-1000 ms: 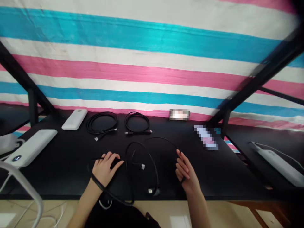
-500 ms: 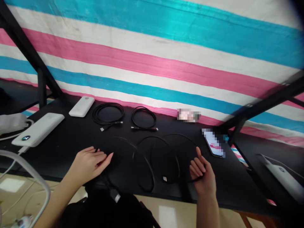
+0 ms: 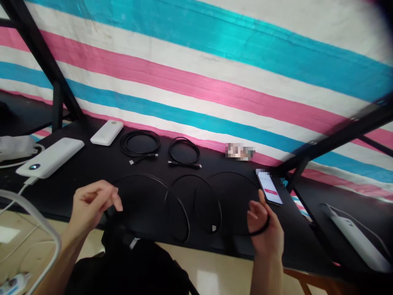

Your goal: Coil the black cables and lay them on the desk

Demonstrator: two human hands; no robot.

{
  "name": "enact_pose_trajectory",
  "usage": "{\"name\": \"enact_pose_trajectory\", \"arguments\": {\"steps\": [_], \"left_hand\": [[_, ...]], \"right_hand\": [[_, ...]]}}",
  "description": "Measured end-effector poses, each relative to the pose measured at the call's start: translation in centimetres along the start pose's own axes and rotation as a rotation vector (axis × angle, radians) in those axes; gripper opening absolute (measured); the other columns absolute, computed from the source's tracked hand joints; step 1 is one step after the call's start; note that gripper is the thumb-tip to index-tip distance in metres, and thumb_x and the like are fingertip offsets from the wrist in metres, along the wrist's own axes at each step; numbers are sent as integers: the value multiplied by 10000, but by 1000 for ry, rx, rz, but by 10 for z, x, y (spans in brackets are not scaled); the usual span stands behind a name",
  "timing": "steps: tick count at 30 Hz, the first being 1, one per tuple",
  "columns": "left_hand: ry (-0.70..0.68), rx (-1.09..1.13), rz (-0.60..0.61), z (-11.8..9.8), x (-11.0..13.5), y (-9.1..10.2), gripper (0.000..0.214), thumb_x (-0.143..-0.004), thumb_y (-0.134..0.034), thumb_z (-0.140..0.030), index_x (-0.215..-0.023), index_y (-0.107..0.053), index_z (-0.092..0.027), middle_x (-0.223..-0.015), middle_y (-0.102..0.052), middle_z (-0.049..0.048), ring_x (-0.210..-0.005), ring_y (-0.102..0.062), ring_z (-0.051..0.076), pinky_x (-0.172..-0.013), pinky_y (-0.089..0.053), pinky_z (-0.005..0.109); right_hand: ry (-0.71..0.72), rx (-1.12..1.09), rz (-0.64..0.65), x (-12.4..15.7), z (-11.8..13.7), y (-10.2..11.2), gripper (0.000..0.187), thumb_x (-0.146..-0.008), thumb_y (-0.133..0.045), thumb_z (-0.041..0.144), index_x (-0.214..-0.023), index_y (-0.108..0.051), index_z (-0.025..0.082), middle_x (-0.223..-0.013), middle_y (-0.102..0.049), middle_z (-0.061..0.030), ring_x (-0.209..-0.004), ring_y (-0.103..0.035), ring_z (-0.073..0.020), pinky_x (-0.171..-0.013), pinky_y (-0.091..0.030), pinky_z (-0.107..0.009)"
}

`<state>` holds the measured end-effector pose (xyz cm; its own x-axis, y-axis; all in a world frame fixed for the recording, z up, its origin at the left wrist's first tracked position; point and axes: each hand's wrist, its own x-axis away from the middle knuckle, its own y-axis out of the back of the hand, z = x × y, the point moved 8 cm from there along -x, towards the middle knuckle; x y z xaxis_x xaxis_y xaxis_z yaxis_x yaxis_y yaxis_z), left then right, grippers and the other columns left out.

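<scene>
A long black USB cable [image 3: 186, 213] stretches in loose loops between my two hands over the front of the table. My left hand [image 3: 93, 203] is closed on one part of it, and a blurred plug [image 3: 134, 242] hangs below that hand at the table's front edge. My right hand [image 3: 266, 225] has its fingers curled, with the cable running across it. Another metal plug [image 3: 214, 228] shows among the middle loops. Behind these lie two coiled black cables, a larger one [image 3: 140, 143] and a smaller one [image 3: 184, 150].
At the left are two white power banks, one [image 3: 50, 157] with a white cable plugged in, the other [image 3: 107, 132] farther back. A phone [image 3: 269, 187] lies at the right, near a blurred-out item [image 3: 240, 151]. A striped sheet [image 3: 196, 82] hangs behind the black table [image 3: 76, 180].
My left hand has moved left and turned, drawing its part of the cable outward. The hanging plug has swung left. My right hand has turned slightly, still with the cable.
</scene>
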<state>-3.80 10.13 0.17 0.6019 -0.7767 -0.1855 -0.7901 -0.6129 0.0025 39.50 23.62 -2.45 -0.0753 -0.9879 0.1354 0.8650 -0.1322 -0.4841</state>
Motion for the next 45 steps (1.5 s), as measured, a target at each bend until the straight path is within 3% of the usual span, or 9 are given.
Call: {"name": "enact_pose_trajectory", "arguments": {"steps": [5, 9, 15, 21, 27, 30, 36, 41, 45], "left_hand": [[69, 289, -41, 4, 9, 9, 290, -664, -652, -420, -712, -477, -195, -683, -623, -30, -316, -235, -19, -343, -194, 151], [55, 144, 38, -1, 19, 7, 421, -681, -662, -271, -1084, -544, -227, -1166, -581, 61, -405, -313, -31, -375, -236, 143], [73, -124, 283, 3, 39, 5, 231, -664, -662, -346, -740, -664, -128, -608, -618, 33, -488, -492, 90, -395, -325, 168], [59, -18, -15, -5, 53, 37, 240, -743, -619, -359, -848, -602, -144, -422, -497, -53, -310, -330, 37, -316, -209, 146], [-127, 222, -487, -37, 61, 76, 200, -753, -641, -340, -796, -601, -149, -419, -396, -81, -326, -321, 35, -296, -206, 143], [-180, 311, -534, -52, 61, 73, 230, -731, -665, -374, -759, -611, -151, -418, -374, -82, -329, -303, 26, -289, -190, 126], [-334, 350, -513, -89, 59, 42, 219, -732, -673, -352, -713, -609, -143, -405, -376, -80, -347, -328, 29, -315, -230, 123], [-419, 66, -397, -100, 60, -1, 118, -789, -611, -276, -828, -655, -174, -434, -451, -73, -337, -352, 28, -338, -268, 142], [-452, -213, -227, -95, 62, -29, 110, -769, -620, -243, -836, -687, -187, -471, -519, -56, -359, -413, 47, -366, -328, 165]], "right_hand": [[9, 138, -45, 7, 6, 17, 360, -762, -545, 399, -1110, -610, 332, -954, -668, 14, -972, -591, -124, -707, -499, -215], [-46, 129, -53, 10, -3, 23, 315, -746, -574, 386, -1055, -633, 361, -944, -668, 40, -907, -612, -104, -680, -500, -200], [-67, -119, -13, 20, -8, 17, 298, -701, -650, 241, -996, -653, 286, -709, -613, 71, -672, -586, -45, -548, -483, -104], [-70, -253, 27, 27, -2, 15, 358, -698, -646, 175, -1050, -633, 238, -681, -589, 73, -617, -566, -29, -529, -487, -67], [115, 124, -34, 19, 14, 33, 269, -773, -603, 318, -1027, -663, 250, -860, -694, -1, -771, -648, -130, -598, -556, -152], [119, 253, 123, 29, 7, 0, 401, -807, -553, 390, -1180, -581, 246, -1117, -653, -70, -1022, -612, -259, -726, -576, -315], [-223, 218, 426, 76, -43, -92, 552, -834, -415, 567, -1305, -448, 279, -1259, -556, -172, -1109, -558, -334, -756, -535, -473], [-351, 159, 650, 109, -73, -144, 632, -807, -397, 646, -1280, -487, 236, -1079, -651, -177, -899, -667, -283, -740, -524, -452], [-305, 113, 721, 114, -66, -156, 690, -778, -365, 701, -1233, -538, 212, -896, -677, -157, -464, -632, -190, -386, -480, -304]]}}
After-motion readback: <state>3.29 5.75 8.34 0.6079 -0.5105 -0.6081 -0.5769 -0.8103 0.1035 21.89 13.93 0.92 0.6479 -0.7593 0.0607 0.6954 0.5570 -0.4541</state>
